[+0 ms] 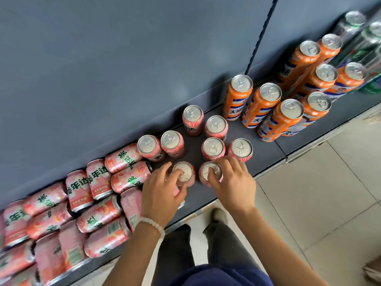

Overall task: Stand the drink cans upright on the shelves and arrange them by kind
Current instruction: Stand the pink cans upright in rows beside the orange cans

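— Left hand (162,190)?
— Grip curled round an upright pink can (184,174) at shelf (266,155) front.
— Right hand (232,180)?
— Fingertips on top of next pink can (210,172), grip seemingly closed on it.
— Elsewhere?
— Toppled pink cans (82,203) left; orange cans (268,104) upright right.

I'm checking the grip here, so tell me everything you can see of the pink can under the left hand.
The pink can stands upright near the shelf's front edge, left of the can under the right hand. It looks like thin metal, with a silver lid and pull tab facing up. The left hand covers its near side, fingers curled round the rim. The label is mostly hidden.
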